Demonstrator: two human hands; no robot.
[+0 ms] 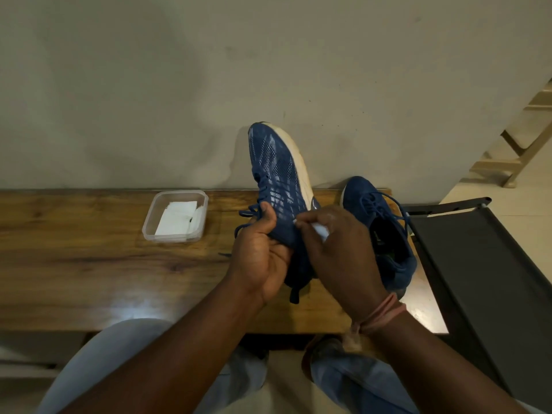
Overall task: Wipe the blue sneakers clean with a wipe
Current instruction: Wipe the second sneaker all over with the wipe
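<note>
Blue sneaker (277, 174) gripped at heel by left hand (263, 258), toe up; right hand (337, 246) pinches wipe (319, 230) on side. Loose laces (251, 216) may snag; second sneaker (385, 234) near bench (89, 249) right edge, elbow could knock it off.

Bare bench (74, 264) left of wipe tub (175, 216); second sneaker (385, 234) crowding right.

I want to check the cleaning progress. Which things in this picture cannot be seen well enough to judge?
- Wipe: head view, mostly hidden under the right hand.
- Heel of the held sneaker: covered by the left hand and the right hand.
- Second sneaker: near side hidden behind the right hand.
- Dirt on the mesh: too small to tell.
</note>
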